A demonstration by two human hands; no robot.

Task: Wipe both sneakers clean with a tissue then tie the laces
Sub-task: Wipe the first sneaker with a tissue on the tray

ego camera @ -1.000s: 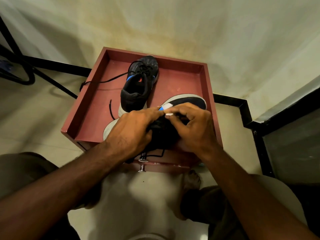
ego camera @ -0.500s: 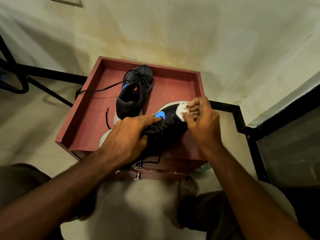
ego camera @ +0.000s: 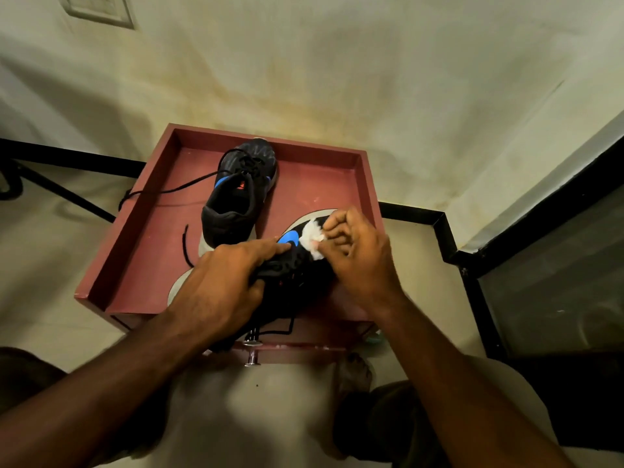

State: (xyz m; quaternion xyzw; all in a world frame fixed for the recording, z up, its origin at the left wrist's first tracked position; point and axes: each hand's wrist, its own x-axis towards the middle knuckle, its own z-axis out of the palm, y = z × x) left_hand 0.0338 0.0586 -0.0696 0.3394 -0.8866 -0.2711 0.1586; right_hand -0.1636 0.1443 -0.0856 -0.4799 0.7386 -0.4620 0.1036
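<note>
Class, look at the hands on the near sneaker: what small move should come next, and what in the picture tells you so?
Probably drag the tissue along the near sneaker toward its toe. The right hand pinches the tissue against the upper beside the blue mark, the left hand grips the shoe steady, and both sneakers' laces lie loose, so wiping seems unfinished.

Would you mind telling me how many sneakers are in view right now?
2. One sneaker stands at the back of the red tray, laces loose. The other sneaker lies at the front, held by the left hand while the right hand wipes it.
</note>
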